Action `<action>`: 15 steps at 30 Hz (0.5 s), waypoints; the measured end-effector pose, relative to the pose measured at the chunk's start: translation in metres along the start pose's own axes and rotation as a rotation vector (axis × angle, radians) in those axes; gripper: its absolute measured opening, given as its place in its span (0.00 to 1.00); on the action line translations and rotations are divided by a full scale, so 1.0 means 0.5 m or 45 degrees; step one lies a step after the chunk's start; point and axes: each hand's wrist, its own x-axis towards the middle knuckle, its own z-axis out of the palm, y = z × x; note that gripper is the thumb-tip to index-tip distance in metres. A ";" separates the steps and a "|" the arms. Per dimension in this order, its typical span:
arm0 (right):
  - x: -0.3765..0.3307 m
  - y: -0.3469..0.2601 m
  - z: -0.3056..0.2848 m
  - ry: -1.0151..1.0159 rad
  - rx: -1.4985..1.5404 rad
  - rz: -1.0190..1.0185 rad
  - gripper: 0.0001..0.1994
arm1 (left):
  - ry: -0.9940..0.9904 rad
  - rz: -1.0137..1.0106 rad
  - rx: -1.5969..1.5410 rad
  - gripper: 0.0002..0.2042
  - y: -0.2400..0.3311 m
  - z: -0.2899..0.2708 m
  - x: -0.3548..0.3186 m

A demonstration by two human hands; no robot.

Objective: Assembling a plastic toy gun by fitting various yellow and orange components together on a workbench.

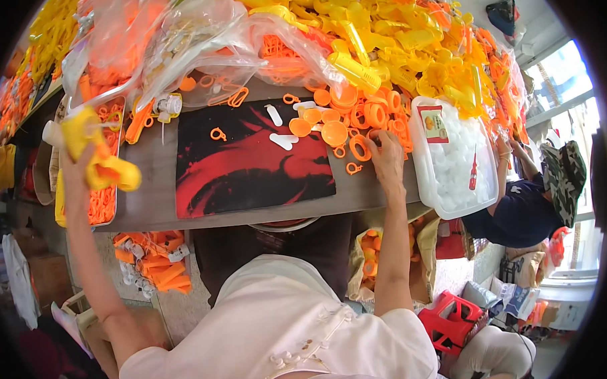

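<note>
Here, your left hand grips a yellow toy piece above the tabletop, while your right hand closes on orange rings; heaps of loose parts remain unsorted.

Left hand raised, arm nearly straight, fingers clenched in grip. Right hand stretched forward, palm down, fingers curled, forearm extended, well apart from left.

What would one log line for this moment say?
left hand: holds yellow toy | right hand: on orange rings | mat: white pieces
</note>
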 end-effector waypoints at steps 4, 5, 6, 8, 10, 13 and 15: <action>-0.007 0.013 -0.022 -0.073 0.414 -0.017 0.07 | -0.334 -0.131 -0.258 0.28 0.028 0.158 -0.063; -0.011 0.021 -0.020 0.029 0.204 -0.140 0.07 | -0.400 -0.122 -0.183 0.29 0.031 0.184 -0.064; -0.014 0.027 -0.020 0.127 -0.013 -0.259 0.07 | -0.498 -0.033 -0.063 0.30 0.038 0.207 -0.068; -0.009 0.034 -0.023 0.127 -0.120 -0.376 0.08 | -0.611 0.131 0.088 0.33 0.065 0.266 -0.089; -0.004 0.041 -0.029 0.125 -0.211 -0.506 0.09 | -0.648 0.318 0.173 0.32 0.100 0.320 -0.119; 0.003 0.029 -0.040 -0.067 0.327 0.166 0.07 | -0.637 0.599 0.462 0.32 0.108 0.378 -0.142; -0.004 -0.028 -0.064 -0.043 1.232 0.162 0.11 | -0.741 0.622 0.532 0.33 0.128 0.415 -0.153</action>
